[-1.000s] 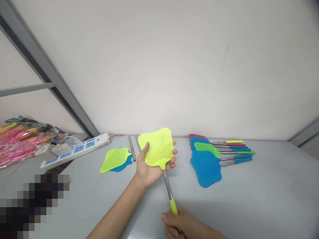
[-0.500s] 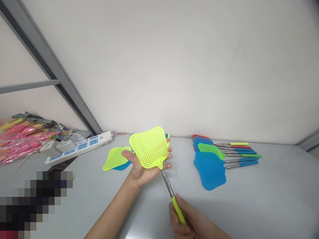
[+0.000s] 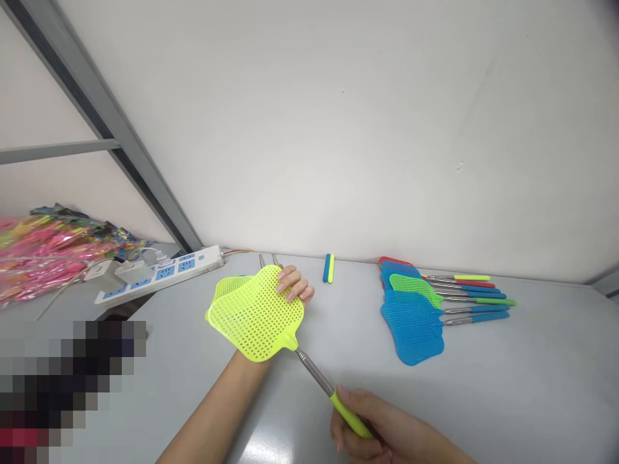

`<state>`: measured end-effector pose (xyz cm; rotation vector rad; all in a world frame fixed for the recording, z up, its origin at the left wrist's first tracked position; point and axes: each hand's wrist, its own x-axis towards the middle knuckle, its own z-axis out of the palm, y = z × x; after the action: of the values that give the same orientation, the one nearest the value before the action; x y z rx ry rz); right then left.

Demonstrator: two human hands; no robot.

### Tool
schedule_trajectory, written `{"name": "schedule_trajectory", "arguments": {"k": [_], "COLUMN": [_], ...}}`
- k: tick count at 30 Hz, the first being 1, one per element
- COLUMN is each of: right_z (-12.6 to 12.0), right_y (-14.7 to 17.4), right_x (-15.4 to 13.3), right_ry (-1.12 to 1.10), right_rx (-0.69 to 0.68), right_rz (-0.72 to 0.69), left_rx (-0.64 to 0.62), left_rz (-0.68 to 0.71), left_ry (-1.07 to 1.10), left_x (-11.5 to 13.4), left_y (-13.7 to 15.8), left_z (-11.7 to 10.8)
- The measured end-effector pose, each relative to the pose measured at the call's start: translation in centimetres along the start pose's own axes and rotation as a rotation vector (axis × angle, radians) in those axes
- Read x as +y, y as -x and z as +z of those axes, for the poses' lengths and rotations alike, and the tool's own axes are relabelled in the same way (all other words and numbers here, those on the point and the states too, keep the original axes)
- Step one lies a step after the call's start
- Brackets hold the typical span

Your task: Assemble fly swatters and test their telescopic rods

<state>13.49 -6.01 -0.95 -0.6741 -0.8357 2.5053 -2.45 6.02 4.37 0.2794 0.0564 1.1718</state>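
Gripping the green handle [image 3: 352, 422], the right hand [image 3: 387, 432] has its fingers clamped round it at the near edge, and a yellow fly swatter [image 3: 256, 314] is held above the table [image 3: 507, 386]. The left hand [image 3: 290, 287], fingers curled together, reaches under the mesh head toward loose heads [image 3: 223, 291] beyond. The assembled swatter seems finished; placement on the pile of finished swatters [image 3: 411, 309] at right is judged next, calling for a rightward swing.
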Motion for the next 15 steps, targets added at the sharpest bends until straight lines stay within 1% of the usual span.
{"name": "schedule_trajectory", "arguments": {"k": [2,4,8,10,12,15], "right_z": [-0.5,-1.0,-2.1,-2.6,-3.1,-4.1], "right_y": [0.4,0.9,2.0,2.7,3.4,4.4], "right_x": [-0.4,-1.0,-2.9,-3.9,-4.9,-5.9], "right_ry": [0.029,0.096,0.320,0.399,0.406,0.336], "right_rx": [0.012,0.058,0.221,0.273,0.293,0.353], "right_rz": [0.018,0.012,-0.039,-0.030,-0.038,-0.101], "left_rx": [0.018,0.010,0.009,0.023,0.031,0.039], "left_rz": [0.010,0.018,0.034,0.034,0.026,0.058], "left_ry": [-0.013,-0.019,-0.045,-0.069,-0.083,-0.080], "left_x": [0.0,0.0,0.0,0.0,0.1,0.3], "left_y": [0.1,0.2,0.3,0.6,0.9,1.1], "left_z": [0.2,0.3,0.1,0.1,0.2,0.1]}}
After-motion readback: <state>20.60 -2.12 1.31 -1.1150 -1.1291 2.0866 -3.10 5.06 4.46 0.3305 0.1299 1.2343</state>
